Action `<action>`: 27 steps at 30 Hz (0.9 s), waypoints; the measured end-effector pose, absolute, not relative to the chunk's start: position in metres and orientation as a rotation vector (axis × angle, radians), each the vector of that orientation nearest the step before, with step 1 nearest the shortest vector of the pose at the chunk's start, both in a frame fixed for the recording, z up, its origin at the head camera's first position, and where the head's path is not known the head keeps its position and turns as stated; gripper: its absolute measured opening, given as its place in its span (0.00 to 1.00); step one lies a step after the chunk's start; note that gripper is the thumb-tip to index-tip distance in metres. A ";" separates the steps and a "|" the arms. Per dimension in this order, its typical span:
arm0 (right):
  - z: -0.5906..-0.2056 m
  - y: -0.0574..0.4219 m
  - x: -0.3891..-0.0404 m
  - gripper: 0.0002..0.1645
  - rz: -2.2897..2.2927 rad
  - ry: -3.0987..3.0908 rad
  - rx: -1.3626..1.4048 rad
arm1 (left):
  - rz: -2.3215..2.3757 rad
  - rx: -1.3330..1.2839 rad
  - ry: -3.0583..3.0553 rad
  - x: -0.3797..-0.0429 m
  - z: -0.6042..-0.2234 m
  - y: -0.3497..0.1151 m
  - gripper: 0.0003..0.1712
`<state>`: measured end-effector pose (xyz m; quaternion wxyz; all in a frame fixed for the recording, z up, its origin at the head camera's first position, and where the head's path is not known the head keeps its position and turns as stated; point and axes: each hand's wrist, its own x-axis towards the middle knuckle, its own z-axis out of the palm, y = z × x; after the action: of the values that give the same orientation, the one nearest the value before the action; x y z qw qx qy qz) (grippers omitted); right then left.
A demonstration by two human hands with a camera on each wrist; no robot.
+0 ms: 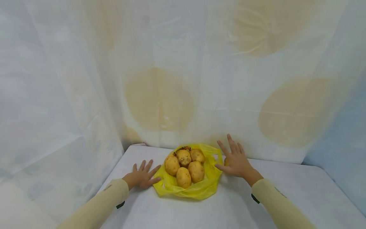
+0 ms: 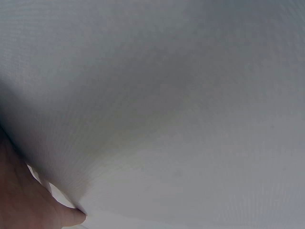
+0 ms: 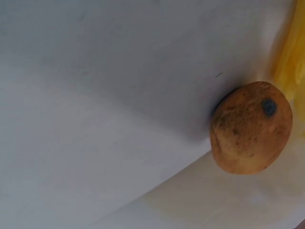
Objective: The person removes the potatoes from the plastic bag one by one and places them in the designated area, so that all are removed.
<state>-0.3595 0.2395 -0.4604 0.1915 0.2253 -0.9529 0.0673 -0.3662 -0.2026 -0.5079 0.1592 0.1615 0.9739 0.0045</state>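
Several potatoes lie grouped on a spread-out yellow plastic bag. To the bag's left, my left hand rests on the white table with its fingers spread, thumb and fingertips right at the bag's edge. In the left wrist view only part of this hand shows at the lower left corner. My right hand, fingers spread and holding nothing, is at the bag's right side. Behind it, one more potato is mostly hidden; the right wrist view shows this potato whole, with a dark spot, outside the bag.
White cloth covers the table. A pale curtain with tan circles hangs along the back edge, a white sheet drapes on the left, and a bluish one stands on the right. Small dark scraps sit behind the potatoes.
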 end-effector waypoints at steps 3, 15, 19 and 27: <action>-0.460 0.235 -0.359 0.61 0.187 -2.687 0.636 | -0.005 0.467 2.785 -0.363 -0.501 -0.199 0.45; -0.459 0.214 -0.362 0.64 0.185 -2.658 0.734 | -0.006 0.464 2.795 -0.366 -0.501 -0.202 0.44; -0.462 0.208 -0.360 0.65 0.187 -2.710 0.735 | 0.003 0.462 2.783 -0.366 -0.503 -0.202 0.45; -0.464 0.198 -0.354 0.65 0.163 -2.736 0.759 | 0.037 0.443 2.784 -0.370 -0.516 -0.205 0.50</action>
<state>-0.3545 0.1982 -0.4641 0.1483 0.2641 -0.9513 0.0565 -0.3703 -0.2051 -0.5155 0.1604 0.1550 0.9747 0.0130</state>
